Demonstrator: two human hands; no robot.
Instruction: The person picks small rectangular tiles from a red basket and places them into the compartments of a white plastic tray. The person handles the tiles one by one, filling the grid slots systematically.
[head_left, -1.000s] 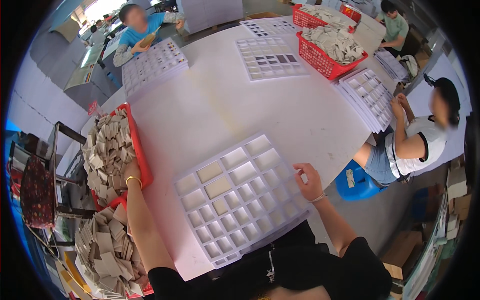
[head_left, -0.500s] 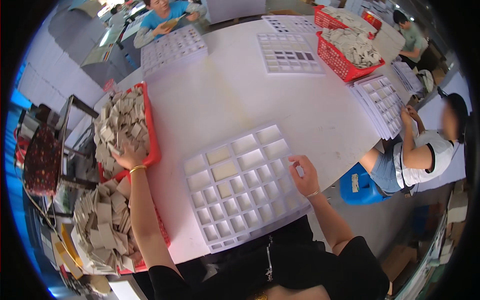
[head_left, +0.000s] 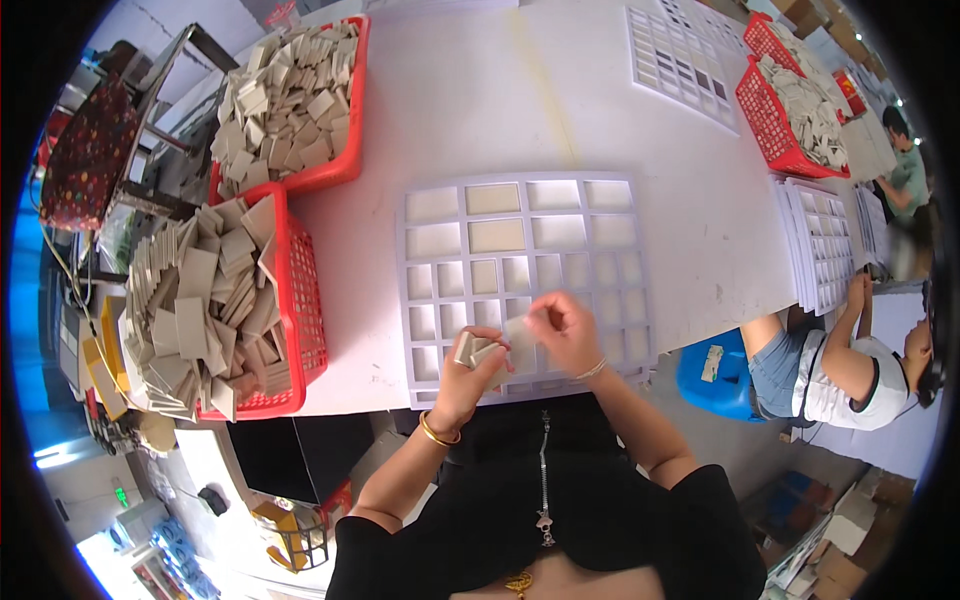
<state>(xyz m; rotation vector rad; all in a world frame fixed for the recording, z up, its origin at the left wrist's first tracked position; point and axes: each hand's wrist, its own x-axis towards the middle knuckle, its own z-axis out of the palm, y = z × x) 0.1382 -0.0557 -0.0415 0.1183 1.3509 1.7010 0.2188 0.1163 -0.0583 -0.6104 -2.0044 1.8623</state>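
Note:
A white compartment tray (head_left: 464,237) lies on the table before me. Cream pieces fill a few of its compartments, in the second column from the left. Over the tray's near part, my left hand (head_left: 462,388) is closed around several beige square tiles (head_left: 482,352). My right hand (head_left: 570,338) pinches a pale tile (head_left: 518,332) between thumb and fingers, beside the tiles in the left. The pinched tile's lower part touches or sits close to the left fingertips; I cannot tell which.
To my left stand two red baskets of beige tiles, a farther basket (head_left: 357,105) and a nearer basket (head_left: 310,305). Another tray (head_left: 640,72) and more red baskets (head_left: 765,115) are at the far right. A seated person (head_left: 865,385) works at stacked trays (head_left: 800,240).
My left hand has left the far-left basket and come over the tray with tiles. My right hand, empty before, now pinches a tile. The view has tilted down and turned.

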